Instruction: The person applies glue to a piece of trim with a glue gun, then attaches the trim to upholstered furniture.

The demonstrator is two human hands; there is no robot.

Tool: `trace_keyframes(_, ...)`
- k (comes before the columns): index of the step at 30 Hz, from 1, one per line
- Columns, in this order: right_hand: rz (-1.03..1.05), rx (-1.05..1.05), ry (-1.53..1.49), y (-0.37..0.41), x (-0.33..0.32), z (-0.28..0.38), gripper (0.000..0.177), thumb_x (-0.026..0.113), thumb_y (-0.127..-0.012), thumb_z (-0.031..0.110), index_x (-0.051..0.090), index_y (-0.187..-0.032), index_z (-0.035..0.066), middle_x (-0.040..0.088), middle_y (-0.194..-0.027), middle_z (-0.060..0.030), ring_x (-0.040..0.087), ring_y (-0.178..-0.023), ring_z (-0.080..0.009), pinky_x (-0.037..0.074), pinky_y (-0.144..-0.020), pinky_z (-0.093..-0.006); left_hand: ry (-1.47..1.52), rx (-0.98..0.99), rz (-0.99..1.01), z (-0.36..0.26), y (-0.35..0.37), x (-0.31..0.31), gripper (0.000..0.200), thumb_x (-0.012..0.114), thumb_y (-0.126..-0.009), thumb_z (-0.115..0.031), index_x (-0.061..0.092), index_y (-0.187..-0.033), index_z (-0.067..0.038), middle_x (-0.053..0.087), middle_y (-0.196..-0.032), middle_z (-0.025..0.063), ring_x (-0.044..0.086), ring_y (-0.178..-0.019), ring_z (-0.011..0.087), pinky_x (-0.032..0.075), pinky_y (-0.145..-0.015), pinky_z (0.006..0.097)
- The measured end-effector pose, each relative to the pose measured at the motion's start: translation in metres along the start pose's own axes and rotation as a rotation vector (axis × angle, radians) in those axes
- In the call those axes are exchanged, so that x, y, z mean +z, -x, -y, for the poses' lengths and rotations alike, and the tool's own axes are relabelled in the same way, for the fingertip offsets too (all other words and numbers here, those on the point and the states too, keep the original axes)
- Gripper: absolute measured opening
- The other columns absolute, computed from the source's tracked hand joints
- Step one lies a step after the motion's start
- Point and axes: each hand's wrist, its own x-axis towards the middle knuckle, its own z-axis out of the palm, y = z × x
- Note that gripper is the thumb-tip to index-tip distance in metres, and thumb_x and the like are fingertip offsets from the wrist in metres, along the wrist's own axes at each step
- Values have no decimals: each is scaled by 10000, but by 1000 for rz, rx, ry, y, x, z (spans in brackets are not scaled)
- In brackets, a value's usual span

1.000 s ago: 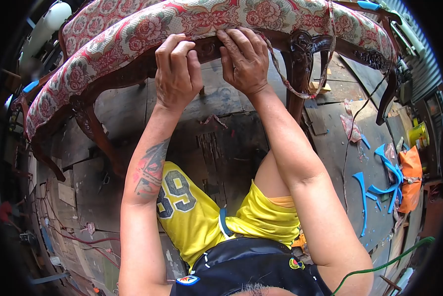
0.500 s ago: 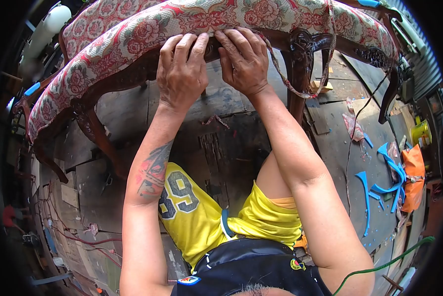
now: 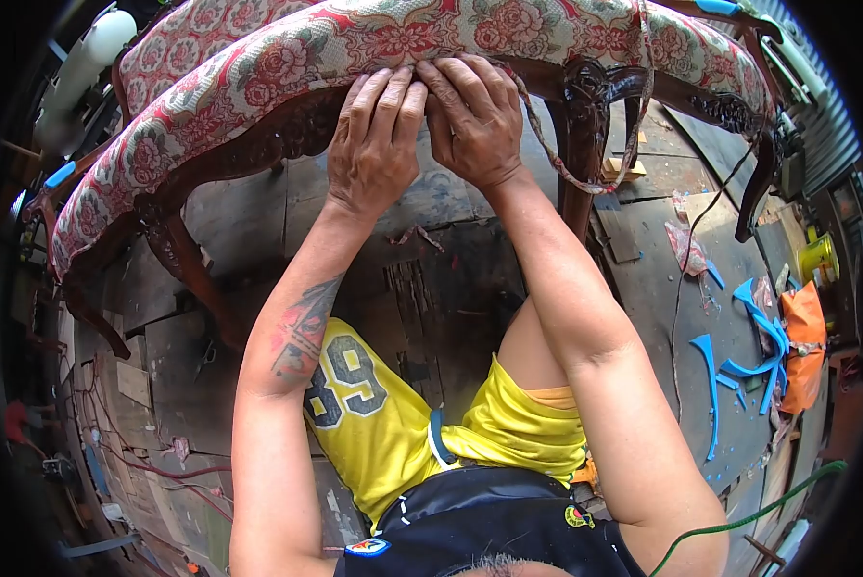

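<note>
A long seat with carved dark wood is covered in floral upholstery fabric. My left hand and my right hand are side by side at the seam between fabric and wood. Their fingers are bent and press on the edge, fingertips almost touching. From beside my right hand a long twisted strip of fabric trim loops down past a front leg and back up over the seat. Both hands appear to pinch this trim against the edge; the part beneath the fingers is hidden.
Carved seat legs stand on worn floor boards. Blue curved offcuts and an orange bag lie at right, near a yellow can. A green cord crosses the lower right. A dark red cord lies at left.
My left hand has slid to the right along the seam, closer to my right hand. My right hand has stayed in nearly the same place.
</note>
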Motion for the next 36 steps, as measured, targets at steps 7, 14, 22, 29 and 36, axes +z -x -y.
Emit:
trace_keyframes(7, 8, -7, -2, 0, -1, -2, 375, 717, -941, 191, 779, -1307, 138, 724, -1278, -32, 649, -1250, -263, 478, -1111, -451, -32, 24, -13, -1, 1, 2, 383, 662, -939, -98, 698, -1319, -78, 672, -1386, 65, 593, -1348, 250, 475, -1220, 438)
trace_keyframes(14, 49, 10, -40, -3, -7, -2, 446, 661, -943, 122, 727, -1384, 132, 719, -1289, -37, 644, -1271, -277, 469, -1125, -453, -44, -3, -25, -5, -1, 4, 358, 665, -968, -148, 698, -1318, -83, 674, -1362, 59, 598, -1322, 253, 480, -1211, 441)
trace_keyframes(22, 110, 62, -184, -6, -16, -15, 665, 561, -865, -65, 619, -1509, 90, 754, -1308, -43, 654, -1288, -252, 467, -1112, -423, -100, -72, 53, -14, -2, 3, 502, 699, -1010, -312, 647, -1479, -141, 629, -1406, 39, 547, -1332, 256, 450, -1216, 449)
trace_keyframes(29, 97, 118, -307, -7, -18, -18, 826, 530, -834, -132, 466, -1633, 64, 795, -1270, -47, 681, -1292, -245, 466, -1115, -412, -98, -90, 34, -18, -4, 7, 507, 698, -1014, -339, 648, -1479, -144, 633, -1359, 49, 555, -1305, 263, 446, -1211, 462)
trace_keyframes(36, 90, 105, -298, -8, -17, -18, 826, 532, -835, -126, 468, -1635, 68, 796, -1266, -46, 684, -1285, -249, 467, -1117, -408, -96, -102, 26, -20, -8, 7, 499, 703, -1010, -339, 653, -1454, -117, 633, -1346, 69, 567, -1280, 280, 449, -1192, 471)
